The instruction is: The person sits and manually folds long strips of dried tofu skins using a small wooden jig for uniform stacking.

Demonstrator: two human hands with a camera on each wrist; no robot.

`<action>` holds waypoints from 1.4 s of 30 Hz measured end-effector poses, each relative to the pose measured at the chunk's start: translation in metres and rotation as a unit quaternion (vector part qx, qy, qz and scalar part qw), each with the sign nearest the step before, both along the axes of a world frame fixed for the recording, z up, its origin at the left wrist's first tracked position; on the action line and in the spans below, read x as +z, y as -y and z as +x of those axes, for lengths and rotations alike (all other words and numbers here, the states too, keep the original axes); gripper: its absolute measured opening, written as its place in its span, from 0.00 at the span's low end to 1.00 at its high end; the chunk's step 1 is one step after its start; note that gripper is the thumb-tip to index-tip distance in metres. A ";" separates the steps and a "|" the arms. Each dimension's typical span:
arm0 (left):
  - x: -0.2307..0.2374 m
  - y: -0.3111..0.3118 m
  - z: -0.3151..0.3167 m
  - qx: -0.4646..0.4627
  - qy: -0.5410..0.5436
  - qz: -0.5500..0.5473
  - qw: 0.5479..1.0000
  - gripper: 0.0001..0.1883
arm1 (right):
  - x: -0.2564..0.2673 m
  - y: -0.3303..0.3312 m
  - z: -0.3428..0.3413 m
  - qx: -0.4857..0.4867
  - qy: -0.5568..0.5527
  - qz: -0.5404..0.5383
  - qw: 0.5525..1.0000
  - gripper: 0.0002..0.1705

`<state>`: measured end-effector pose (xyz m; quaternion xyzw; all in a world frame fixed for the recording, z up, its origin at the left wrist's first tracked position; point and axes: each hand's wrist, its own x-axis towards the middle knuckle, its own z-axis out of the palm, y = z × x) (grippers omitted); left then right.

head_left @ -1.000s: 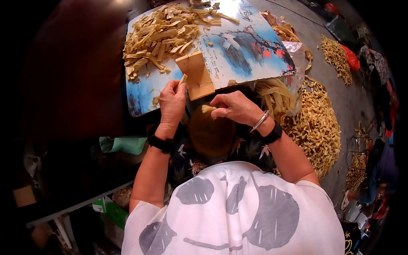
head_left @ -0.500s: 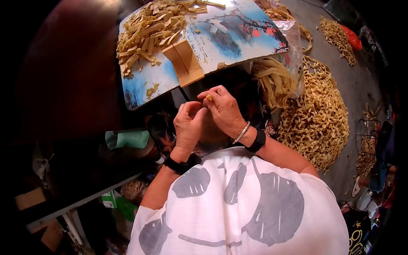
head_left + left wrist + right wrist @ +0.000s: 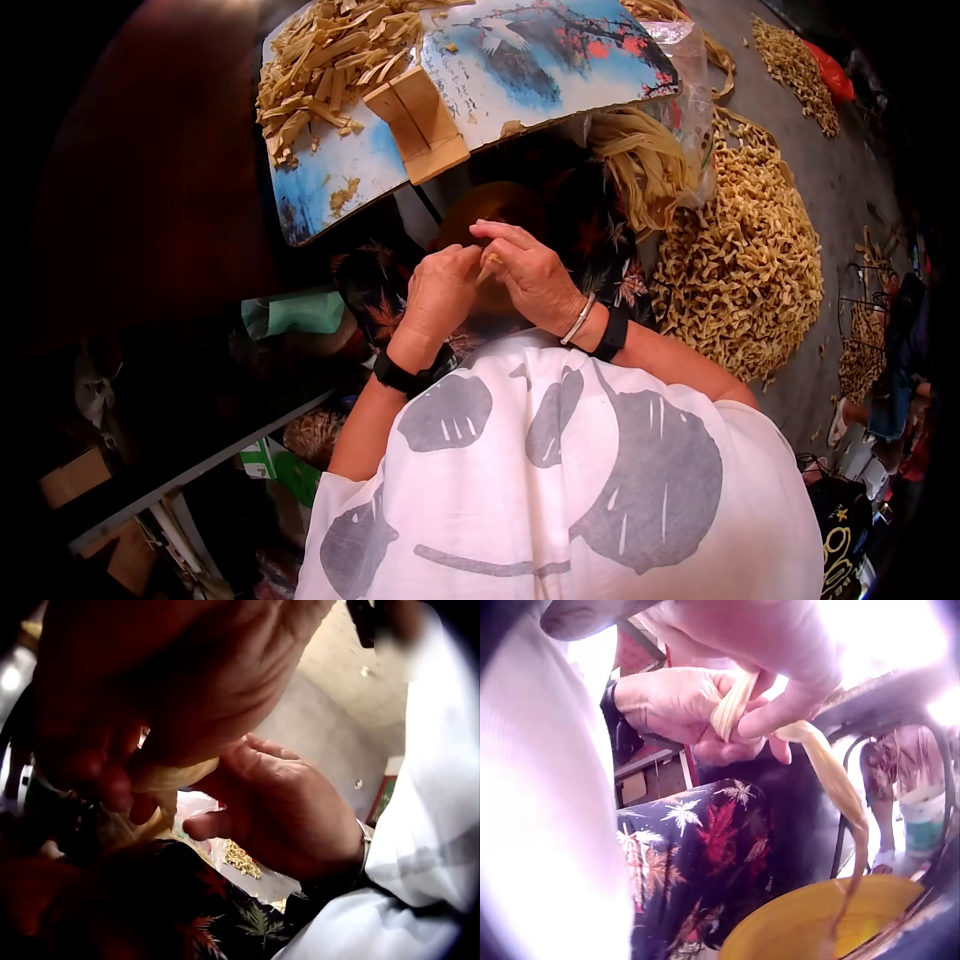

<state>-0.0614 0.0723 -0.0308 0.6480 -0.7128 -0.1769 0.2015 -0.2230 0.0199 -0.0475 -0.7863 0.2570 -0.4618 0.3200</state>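
Note:
My left hand (image 3: pixel 440 295) and right hand (image 3: pixel 535 275) meet in front of the shirt, both pinching one pale yellow strip. In the right wrist view the strip (image 3: pixel 733 709) is folded over between the fingers, and its long tail (image 3: pixel 840 780) hangs down over a yellow bucket (image 3: pixel 776 926). The left wrist view shows part of the strip (image 3: pixel 176 776) bent under the left palm, beside the right hand. Much of the fold is hidden by fingers. A small angled wooden stand (image 3: pixel 420 120) is at the near edge of the painted table (image 3: pixel 378 150).
Short cut pieces (image 3: pixel 335 60) lie heaped on the table's left part. Long strips (image 3: pixel 650 170) hang beside its right end. On the floor to the right spreads a large pile of small knotted pieces (image 3: pixel 740 270), with another small pile (image 3: pixel 795 75) farther off.
The left hand has come away from the wooden stand, back toward the body and over to the right hand. The hands, earlier apart, now meet at the strip. The head view has shifted slightly.

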 end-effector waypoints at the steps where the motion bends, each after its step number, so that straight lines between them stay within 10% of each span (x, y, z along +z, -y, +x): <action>1: 0.007 -0.001 -0.002 0.006 0.027 -0.001 1.000 0.12 | -0.002 -0.002 0.000 0.005 -0.010 0.128 0.992 0.08; 4: 0.021 -0.004 -0.011 0.033 0.084 -0.018 0.996 0.14 | -0.010 -0.004 0.005 0.028 0.087 0.553 0.828 0.10; 7: 0.015 -0.006 -0.016 0.071 0.072 -0.058 0.993 0.15 | -0.005 0.001 0.010 0.017 0.019 0.590 0.807 0.11; 18: 0.001 -0.003 -0.011 0.082 -0.131 -0.078 0.985 0.18 | -0.009 0.003 0.007 0.045 -0.060 0.338 0.938 0.09; 24: -0.008 -0.004 -0.004 0.116 -0.187 -0.053 0.974 0.12 | -0.014 0.009 0.004 0.239 0.133 0.673 0.687 0.11; 27: -0.011 -0.005 -0.005 0.232 -0.323 0.057 0.916 0.08 | -0.009 0.010 0.004 0.217 0.112 0.659 0.712 0.11; 31: 0.004 -0.005 -0.012 0.241 -0.543 0.111 0.797 0.02 | -0.005 0.010 0.008 0.118 0.014 0.510 0.852 0.12; 35: -0.012 -0.013 -0.016 0.224 -0.437 0.041 0.870 0.03 | 0.020 0.008 0.008 0.095 -0.062 0.493 0.862 0.12; 42: -0.001 -0.016 0.013 0.237 -0.485 0.087 0.838 0.02 | 0.001 0.025 -0.008 0.096 -0.113 0.346 0.926 0.11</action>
